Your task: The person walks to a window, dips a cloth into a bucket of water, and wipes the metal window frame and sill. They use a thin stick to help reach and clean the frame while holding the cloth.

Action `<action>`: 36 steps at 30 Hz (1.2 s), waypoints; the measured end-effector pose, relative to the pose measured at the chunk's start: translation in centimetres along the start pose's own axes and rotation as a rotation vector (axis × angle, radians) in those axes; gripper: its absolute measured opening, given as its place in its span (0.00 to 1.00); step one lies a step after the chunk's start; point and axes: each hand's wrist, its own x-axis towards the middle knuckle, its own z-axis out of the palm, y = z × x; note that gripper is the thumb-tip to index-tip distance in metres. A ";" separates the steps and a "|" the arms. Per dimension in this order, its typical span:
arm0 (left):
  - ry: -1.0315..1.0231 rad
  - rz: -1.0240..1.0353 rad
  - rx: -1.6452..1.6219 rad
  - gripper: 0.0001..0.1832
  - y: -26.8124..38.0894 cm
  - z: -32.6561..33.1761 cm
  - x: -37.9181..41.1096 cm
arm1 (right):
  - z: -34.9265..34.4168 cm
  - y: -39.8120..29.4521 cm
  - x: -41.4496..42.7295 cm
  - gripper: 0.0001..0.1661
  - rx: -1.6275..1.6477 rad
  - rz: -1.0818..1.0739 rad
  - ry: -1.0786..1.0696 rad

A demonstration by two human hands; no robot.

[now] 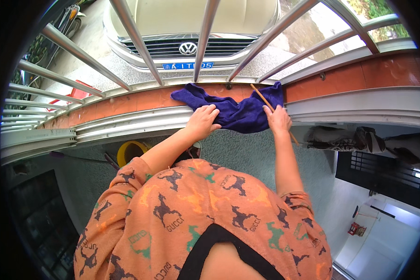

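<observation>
A dark purple cloth (243,117) lies bunched across the window sill and its metal track. My left hand (203,120) rests palm down on the cloth's left part, the thumb spread from the fingers. In my right hand (279,119), at the cloth's right end, is a thin wooden stick (260,95). Its upper end slants up to the left over the cloth, and its lower end sticks out below the hand. Under the cloth, the orange-red tiled sill (126,99) and the white sliding-window track (136,120) are partly hidden.
Metal security bars (203,38) rise beyond the sill, with a parked Volkswagen car (189,49) outside. A yellow bucket (131,152) stands below on the left. Dark patterned fabric (346,140) is at the right. A red object (78,92) shows behind the left bars.
</observation>
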 end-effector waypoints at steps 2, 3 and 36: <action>0.023 -0.033 0.094 0.33 -0.5 -0.1 -0.7 | 1.8 -0.8 -0.5 0.38 0.023 0.089 0.019; 0.027 -0.074 0.144 0.35 -0.7 -0.5 -1.2 | 2.0 -1.1 -0.7 0.39 -0.010 0.033 0.051; 1.138 -1.097 -0.436 0.08 0.3 -19.5 -29.9 | -4.7 -25.0 -16.5 0.28 0.958 -1.299 -0.633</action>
